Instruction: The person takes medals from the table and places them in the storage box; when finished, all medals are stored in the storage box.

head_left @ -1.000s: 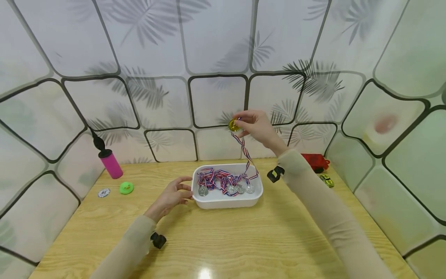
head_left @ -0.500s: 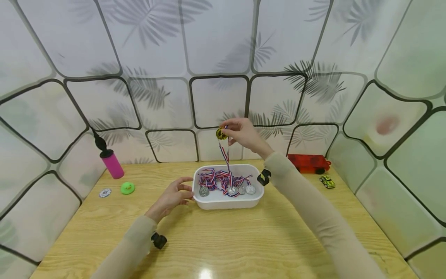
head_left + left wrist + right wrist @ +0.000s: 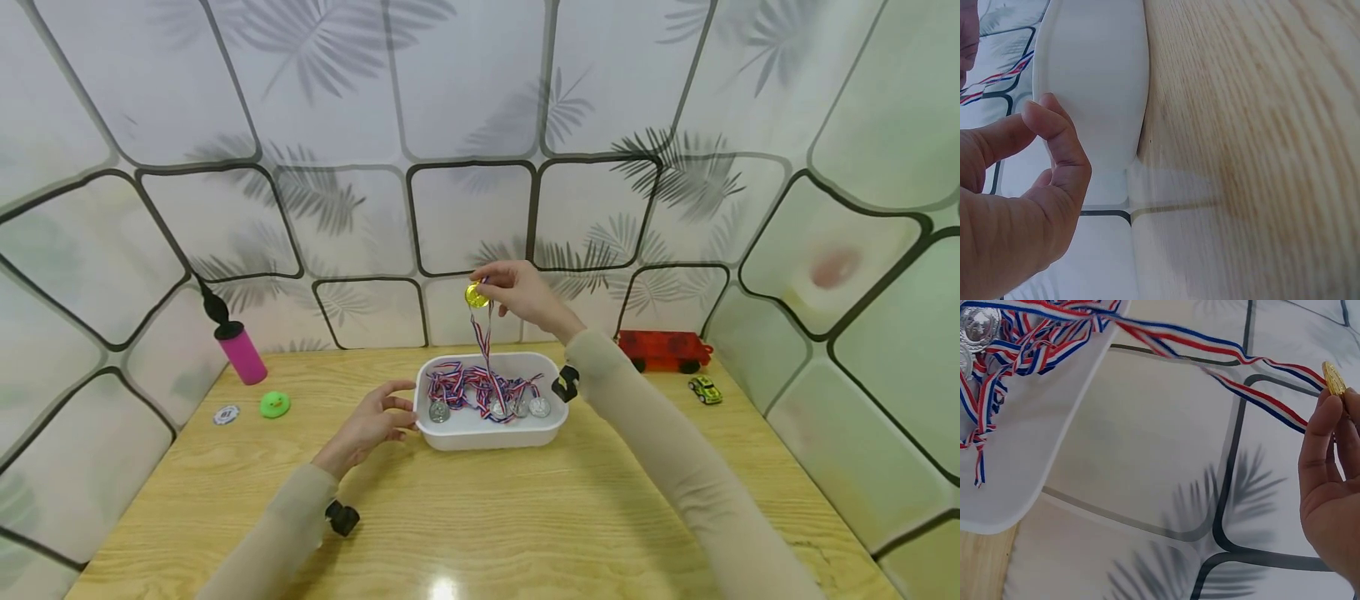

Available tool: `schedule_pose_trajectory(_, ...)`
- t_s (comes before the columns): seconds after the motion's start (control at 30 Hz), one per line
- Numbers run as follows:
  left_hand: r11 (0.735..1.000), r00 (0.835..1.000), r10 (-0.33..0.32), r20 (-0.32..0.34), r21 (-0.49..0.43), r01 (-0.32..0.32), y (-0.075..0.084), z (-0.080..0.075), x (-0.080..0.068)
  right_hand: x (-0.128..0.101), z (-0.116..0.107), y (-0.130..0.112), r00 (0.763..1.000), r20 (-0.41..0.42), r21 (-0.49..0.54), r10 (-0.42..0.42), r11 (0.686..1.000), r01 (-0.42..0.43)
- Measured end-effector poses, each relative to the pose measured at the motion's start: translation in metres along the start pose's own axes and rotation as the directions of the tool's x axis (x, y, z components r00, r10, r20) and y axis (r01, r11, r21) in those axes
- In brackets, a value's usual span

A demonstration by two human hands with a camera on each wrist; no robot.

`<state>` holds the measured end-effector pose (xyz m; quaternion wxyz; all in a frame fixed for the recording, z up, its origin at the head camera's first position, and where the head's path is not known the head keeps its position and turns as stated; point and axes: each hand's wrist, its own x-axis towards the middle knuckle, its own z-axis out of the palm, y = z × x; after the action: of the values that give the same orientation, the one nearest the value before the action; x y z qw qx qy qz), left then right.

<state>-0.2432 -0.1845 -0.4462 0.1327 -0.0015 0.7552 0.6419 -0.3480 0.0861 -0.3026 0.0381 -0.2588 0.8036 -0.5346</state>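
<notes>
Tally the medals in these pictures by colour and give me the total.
Gold medal: 1, pinched in the right hand above the white tray.
Silver medals: 4 visible, lying in the tray among the ribbons.
Total: 5 visible; the ribbons could hide more.

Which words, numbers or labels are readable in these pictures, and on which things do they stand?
No text can be read in any view.
round token: dark marks at its middle, too small and blurred to read.
gold medal, pinched by the right hand: face too small to read.
silver medals in the white tray: raised pattern, no legible letters.
</notes>
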Motion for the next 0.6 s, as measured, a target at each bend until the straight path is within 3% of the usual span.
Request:
schedule_pose_trajectory(0.3, 1.000, 1.000, -0.006, -0.003, 0.003, 0.006, 0.001, 0.000, -0.001, -0.006, 0.012, 0.019, 0.995, 0.095, -0.100, -0.014, 0.995, 0.023)
schedule_pose_trajectory(0.6, 1.000, 1.000, -0.003, 0.000, 0.002, 0.003, 0.000, -0.001, 0.000, -0.012, 0.025, 0.042, 0.985, 0.173, -0.079, 0.006, 0.997, 0.008)
